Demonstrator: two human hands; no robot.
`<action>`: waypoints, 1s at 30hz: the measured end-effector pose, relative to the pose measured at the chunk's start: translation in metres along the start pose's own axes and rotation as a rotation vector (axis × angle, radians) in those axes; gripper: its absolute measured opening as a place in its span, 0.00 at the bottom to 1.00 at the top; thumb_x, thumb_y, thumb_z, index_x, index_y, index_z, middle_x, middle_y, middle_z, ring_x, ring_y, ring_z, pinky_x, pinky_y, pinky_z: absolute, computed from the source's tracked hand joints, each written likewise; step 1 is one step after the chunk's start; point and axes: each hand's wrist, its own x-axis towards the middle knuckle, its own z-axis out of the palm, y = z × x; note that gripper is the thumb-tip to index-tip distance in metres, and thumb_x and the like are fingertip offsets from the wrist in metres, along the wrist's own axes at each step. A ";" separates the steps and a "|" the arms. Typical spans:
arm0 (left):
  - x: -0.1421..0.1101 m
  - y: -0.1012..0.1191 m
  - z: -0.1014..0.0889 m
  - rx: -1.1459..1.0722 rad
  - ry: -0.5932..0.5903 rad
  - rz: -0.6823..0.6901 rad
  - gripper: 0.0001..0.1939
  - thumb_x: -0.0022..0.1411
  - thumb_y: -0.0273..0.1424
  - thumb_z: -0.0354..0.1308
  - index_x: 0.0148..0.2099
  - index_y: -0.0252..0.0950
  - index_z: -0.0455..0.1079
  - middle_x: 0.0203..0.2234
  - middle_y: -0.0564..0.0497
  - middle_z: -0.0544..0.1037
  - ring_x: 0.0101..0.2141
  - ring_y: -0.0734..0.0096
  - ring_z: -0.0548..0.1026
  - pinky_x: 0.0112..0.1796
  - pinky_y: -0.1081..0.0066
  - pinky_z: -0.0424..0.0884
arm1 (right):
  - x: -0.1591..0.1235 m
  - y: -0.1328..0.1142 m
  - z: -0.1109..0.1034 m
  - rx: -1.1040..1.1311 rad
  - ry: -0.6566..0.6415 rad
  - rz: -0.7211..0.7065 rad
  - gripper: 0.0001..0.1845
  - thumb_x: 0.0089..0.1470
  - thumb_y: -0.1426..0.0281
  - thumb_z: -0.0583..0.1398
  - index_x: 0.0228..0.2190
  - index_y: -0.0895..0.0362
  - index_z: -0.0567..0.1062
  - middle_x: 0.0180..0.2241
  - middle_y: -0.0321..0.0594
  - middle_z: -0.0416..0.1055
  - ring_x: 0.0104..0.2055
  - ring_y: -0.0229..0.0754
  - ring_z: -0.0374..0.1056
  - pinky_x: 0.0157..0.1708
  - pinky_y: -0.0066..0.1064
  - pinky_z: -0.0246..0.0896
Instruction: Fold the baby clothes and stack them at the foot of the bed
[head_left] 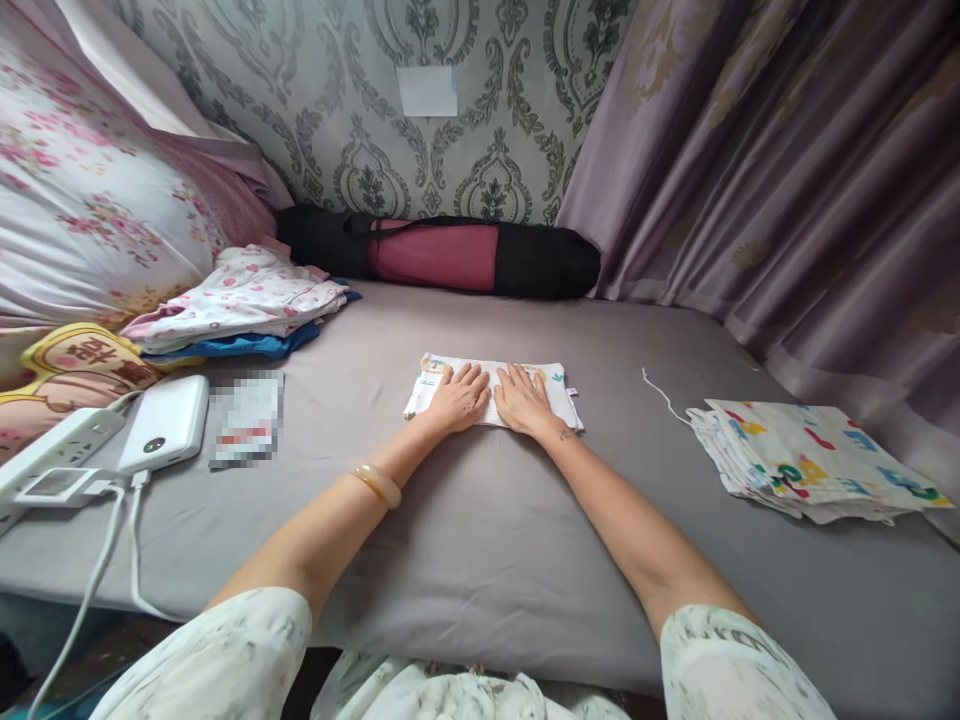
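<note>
A white cloth (491, 364) with small coloured prints lies folded into a flat rectangle on the grey bed sheet (465, 540). A small white tag sticks out at its right edge. On the left part of the cloth my left hand (460, 396) lies flat, fingers spread and pointing away from me. My right hand (523, 400) rests flat on the right part in the same way. The two hands are close together with a narrow strip of cloth between them. Nothing is gripped in either one.
To the right lies a stack of printed cloth (817, 455) with a white cord. At left are folded clothes (247, 300), a white power bank (166, 425), a power strip (56, 455) with cables and a blurred packet (247, 420). A black and red bag (435, 255) lies along the wall.
</note>
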 end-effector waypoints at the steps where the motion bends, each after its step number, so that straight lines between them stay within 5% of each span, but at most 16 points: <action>1: 0.000 0.000 0.002 0.014 -0.003 0.005 0.23 0.72 0.35 0.35 0.63 0.35 0.59 0.64 0.40 0.61 0.65 0.52 0.55 0.61 0.46 0.47 | 0.000 0.000 0.003 -0.004 0.009 -0.001 0.31 0.65 0.65 0.40 0.65 0.62 0.55 0.69 0.50 0.46 0.70 0.50 0.39 0.66 0.48 0.28; 21: 0.004 0.005 0.005 -0.042 0.050 -0.097 0.18 0.68 0.27 0.42 0.57 0.32 0.64 0.61 0.35 0.64 0.64 0.50 0.57 0.61 0.45 0.49 | 0.006 -0.016 0.012 -0.022 0.036 -0.033 0.31 0.66 0.64 0.39 0.65 0.63 0.55 0.69 0.48 0.46 0.70 0.48 0.40 0.67 0.48 0.31; 26: -0.005 -0.012 -0.003 -0.068 0.034 -0.081 0.21 0.65 0.26 0.46 0.60 0.31 0.62 0.62 0.36 0.63 0.64 0.54 0.56 0.62 0.51 0.51 | 0.008 -0.018 0.003 -0.021 -0.022 -0.010 0.31 0.66 0.64 0.39 0.65 0.63 0.55 0.69 0.49 0.45 0.70 0.49 0.40 0.66 0.49 0.32; 30: -0.019 -0.042 -0.008 -0.118 0.171 -0.188 0.21 0.69 0.30 0.43 0.61 0.35 0.62 0.62 0.40 0.65 0.64 0.57 0.57 0.62 0.53 0.54 | 0.015 -0.035 -0.003 0.013 0.002 0.009 0.32 0.66 0.62 0.38 0.66 0.63 0.53 0.69 0.50 0.43 0.71 0.50 0.37 0.66 0.50 0.32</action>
